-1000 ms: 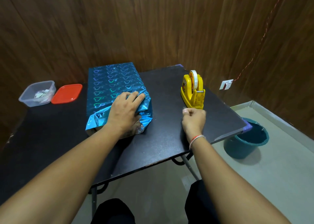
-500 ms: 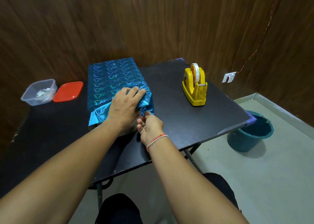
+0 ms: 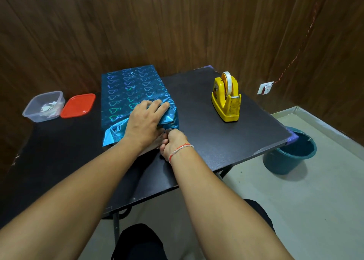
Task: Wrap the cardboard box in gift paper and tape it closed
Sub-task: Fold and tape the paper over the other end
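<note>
Left hand [image 3: 144, 121] — flat, pinning gift paper [image 3: 126, 94] fold; right hand [image 3: 174, 142] curled, contents unclear. Press tape firmly across fold.

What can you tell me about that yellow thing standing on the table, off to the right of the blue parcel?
It is a yellow tape dispenser that looks like plastic, with a heavy base and two raised cheeks that carry a roll of pale tape upright between them. A greyish cutter edge sits at its near end, and its near face looks scuffed and a little dirty. It stands upright on the dark table, towards the right far side, apart from the wrapped box. Neither hand touches it.
</note>
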